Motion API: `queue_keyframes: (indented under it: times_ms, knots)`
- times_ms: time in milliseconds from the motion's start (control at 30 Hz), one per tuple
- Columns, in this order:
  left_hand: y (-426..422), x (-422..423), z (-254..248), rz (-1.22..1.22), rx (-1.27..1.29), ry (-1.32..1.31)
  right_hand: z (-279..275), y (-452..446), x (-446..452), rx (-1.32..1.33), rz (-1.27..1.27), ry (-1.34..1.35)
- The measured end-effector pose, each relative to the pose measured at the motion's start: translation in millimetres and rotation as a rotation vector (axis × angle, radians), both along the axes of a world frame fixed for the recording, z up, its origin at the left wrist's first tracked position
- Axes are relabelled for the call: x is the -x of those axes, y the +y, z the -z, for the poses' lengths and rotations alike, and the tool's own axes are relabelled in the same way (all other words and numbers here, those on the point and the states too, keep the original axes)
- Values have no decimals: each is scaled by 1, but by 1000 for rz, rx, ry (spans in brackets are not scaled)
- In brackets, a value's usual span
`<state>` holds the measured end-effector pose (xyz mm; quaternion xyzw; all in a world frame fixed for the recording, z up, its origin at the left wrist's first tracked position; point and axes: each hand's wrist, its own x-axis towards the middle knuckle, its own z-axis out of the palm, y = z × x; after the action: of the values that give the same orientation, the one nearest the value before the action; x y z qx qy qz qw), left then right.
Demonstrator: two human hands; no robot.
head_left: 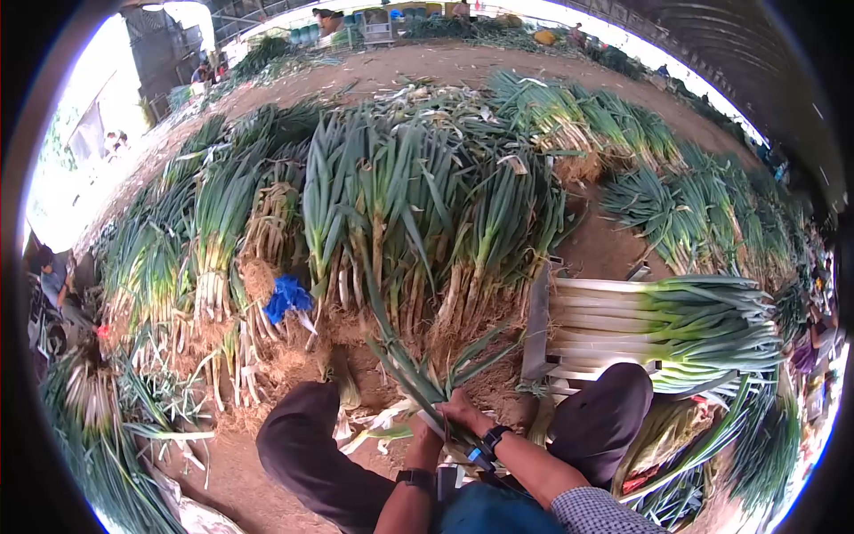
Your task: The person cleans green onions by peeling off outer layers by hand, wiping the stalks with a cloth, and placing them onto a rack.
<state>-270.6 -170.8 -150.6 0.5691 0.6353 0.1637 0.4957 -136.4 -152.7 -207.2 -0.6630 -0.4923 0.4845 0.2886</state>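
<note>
I hold a long green onion between my knees, its green leaves pointing away from me. My right hand is closed round its stalk near where the leaves fan out. Close beside it, my left hand is also closed on the stalk, nearer my body. The lower end of the stalk is largely hidden by my hands and wrists. To my right, cleaned green onions with long white stems lie side by side against a metal frame. Peeled leaf scraps lie on the ground below my hands.
A big heap of unpeeled green onions with rooty ends stands in front of me. A blue plastic bag lies among the roots. More bundles lie at the left, and others at the right. A person sits at the far left.
</note>
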Motion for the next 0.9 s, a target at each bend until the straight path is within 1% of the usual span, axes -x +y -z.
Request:
queue_keyframes:
  times_ms: [33,67,100,133,167,200,233,267,300,333,367,400,433,467,533,567,600,633,667,700,733,767,800,867,900]
  knots:
    - [-6,3,38,-322,128,-359,2,1,3,0,7,11]
    - [-7,6,59,-640,248,-721,-15,8,4,70,-33,-82]
    - [-9,10,2,-758,356,-790,-46,11,1,146,-70,-174]
    - [-13,18,11,-596,333,-619,-64,10,-2,222,-107,-266]
    - [-9,27,26,-439,294,-454,-45,13,-6,128,-76,-259]
    - [3,37,37,-290,235,-288,-52,13,-11,74,-67,-250]
    - [13,46,40,-111,129,-136,-68,16,-16,14,-58,-238]
    - [23,51,30,150,80,23,-85,19,-23,84,-59,-229]
    - [23,52,-5,54,183,-125,-102,21,-30,163,-53,-221]
    - [24,53,-50,-32,292,-275,-107,26,-40,117,-58,-131]
    - [29,58,-74,-1,278,-408,-109,28,-50,85,-55,-40]
    - [27,64,-86,30,281,-541,-109,23,-55,69,-46,52]
    - [29,69,-90,91,245,-591,-133,21,-53,-36,-38,14]
    - [36,76,-96,169,164,-557,-159,20,-53,-117,-32,-29]
    - [52,88,-104,289,-2,-418,-180,29,-71,-99,-80,-356]
    - [50,86,-154,134,-12,-408,-196,29,-83,-382,-184,-379]
    - [63,92,-131,99,-94,-358,-212,29,-96,-669,-277,-424]
    - [65,98,-152,141,-337,-220,-240,32,-94,-692,-213,-212]
    - [73,101,-168,122,-335,-167,-268,35,-93,-722,-155,0]
    - [79,103,-176,74,-483,-222,-297,35,-90,-726,-156,43]
    - [83,106,-199,73,-471,-237,-327,36,-88,-731,-157,86]
    - [89,109,-211,26,-458,-206,-354,37,-86,-734,-199,-131]
    - [98,112,-216,-22,-443,-172,-349,43,-92,-705,-218,-101]
    - [119,122,-213,-48,-551,-141,-339,55,-103,-647,-255,-43]
    - [123,125,-215,-61,-548,-157,-316,55,-106,-717,-256,32]
